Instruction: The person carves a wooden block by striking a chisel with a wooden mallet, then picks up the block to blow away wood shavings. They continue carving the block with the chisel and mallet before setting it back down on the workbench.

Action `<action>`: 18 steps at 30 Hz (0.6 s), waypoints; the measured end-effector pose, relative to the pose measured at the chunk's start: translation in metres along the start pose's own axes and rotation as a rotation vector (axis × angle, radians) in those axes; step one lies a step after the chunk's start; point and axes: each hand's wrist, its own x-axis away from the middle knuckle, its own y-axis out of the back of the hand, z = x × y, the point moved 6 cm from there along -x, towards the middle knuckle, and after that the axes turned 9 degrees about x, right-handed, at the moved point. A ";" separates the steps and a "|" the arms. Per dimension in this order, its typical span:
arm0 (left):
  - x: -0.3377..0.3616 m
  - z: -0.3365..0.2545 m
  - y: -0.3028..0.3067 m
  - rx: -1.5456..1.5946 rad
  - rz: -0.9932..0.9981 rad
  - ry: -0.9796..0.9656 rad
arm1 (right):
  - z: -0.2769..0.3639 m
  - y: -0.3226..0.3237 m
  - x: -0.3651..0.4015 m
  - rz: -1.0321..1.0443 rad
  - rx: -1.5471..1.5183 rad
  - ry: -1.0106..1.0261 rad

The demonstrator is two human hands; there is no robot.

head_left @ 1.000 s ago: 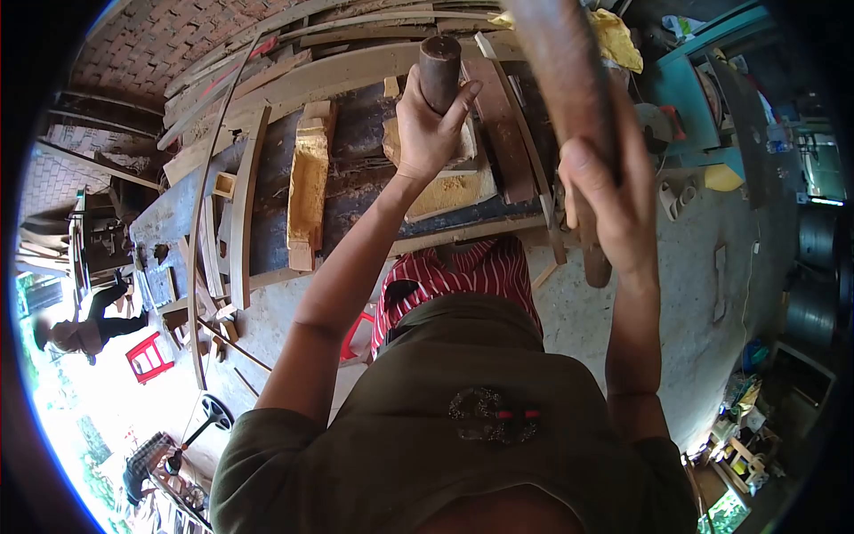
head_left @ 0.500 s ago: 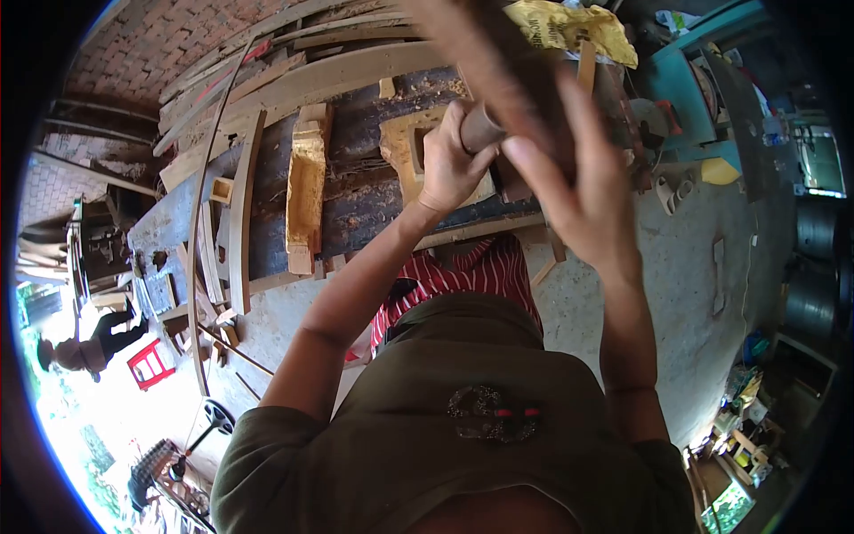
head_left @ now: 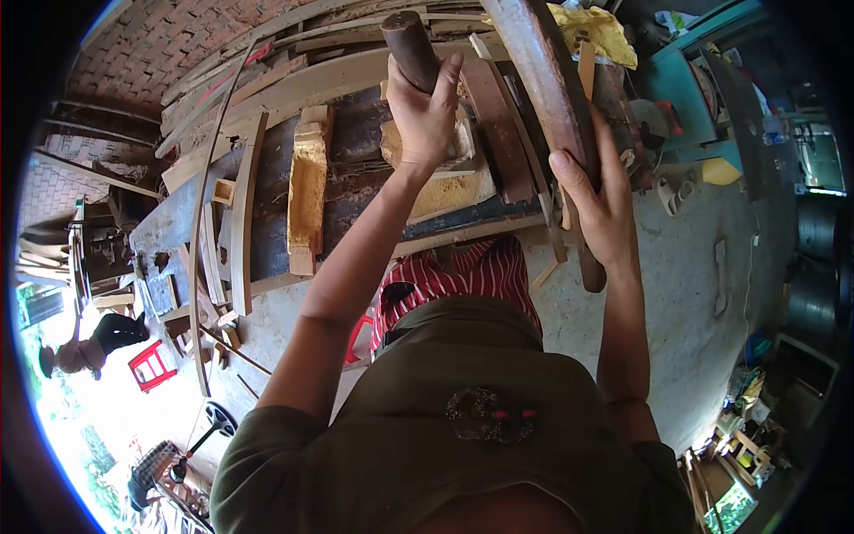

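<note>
Your left hand [head_left: 425, 116] is clamped around a dark round handle [head_left: 407, 46], held over the pale wood block [head_left: 452, 191] near the workbench's [head_left: 356, 133] front edge. Your right hand [head_left: 603, 209] grips the long wooden club [head_left: 541, 84], which is raised just beside it.

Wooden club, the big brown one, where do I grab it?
Grab the wooden club low down, where it looks thinner, and wrap your fingers round it from the side, as the right hand does. The thick, heavy part sits above the grip.
</note>
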 end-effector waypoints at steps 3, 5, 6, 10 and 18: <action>0.004 0.000 0.000 -0.077 -0.008 -0.044 | 0.012 0.004 -0.005 0.005 -0.067 0.053; 0.011 -0.004 0.000 -0.016 -0.017 0.047 | 0.024 0.006 -0.012 0.016 -0.136 0.060; 0.013 -0.005 0.000 -0.013 -0.019 0.047 | 0.034 0.007 -0.016 -0.008 -0.112 0.129; 0.026 -0.018 -0.011 -0.042 0.005 -0.009 | 0.070 0.010 -0.027 -0.103 -0.003 0.411; 0.026 -0.029 -0.009 -0.078 -0.033 -0.109 | 0.064 0.000 -0.026 0.027 0.164 0.281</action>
